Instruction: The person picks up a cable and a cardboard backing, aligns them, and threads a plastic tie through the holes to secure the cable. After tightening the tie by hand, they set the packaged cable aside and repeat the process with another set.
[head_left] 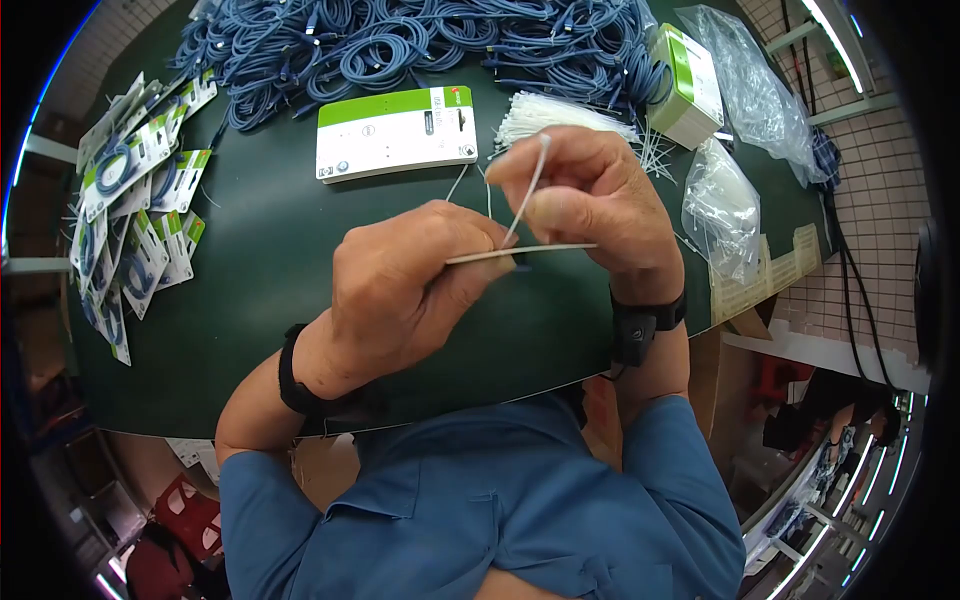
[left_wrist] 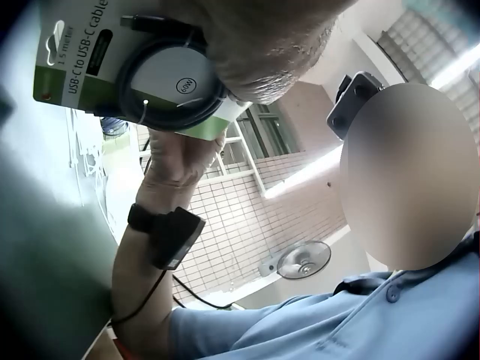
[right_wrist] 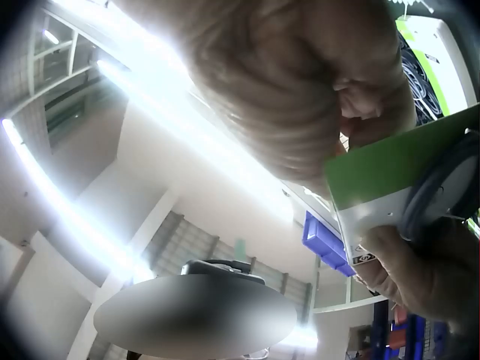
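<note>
My left hand [head_left: 410, 285] grips a green-and-white cardboard packaging card [head_left: 560, 249], seen nearly edge-on in the head view. In the left wrist view the card [left_wrist: 75, 82] reads USB-C to USB-C cable, and a dark coiled cable [left_wrist: 129, 82] lies against its face. Short white tie ends poke through by the coil. Just right of the card, my right hand [head_left: 615, 205] pinches a thin white cable tie [head_left: 528, 200] between thumb and forefinger; its lower end meets the card. The right wrist view shows left-hand fingers [right_wrist: 420, 262] on the card's edge [right_wrist: 397, 169].
Beyond the hands lies a stack of blank cards [head_left: 395, 140]. Many blue coiled cables [head_left: 380, 50] pile along the back. White cable ties [head_left: 560, 117] sit behind my right hand, near another card stack [head_left: 688, 85] and plastic bags [head_left: 722, 210]. Carded cables [head_left: 135, 200] heap at left.
</note>
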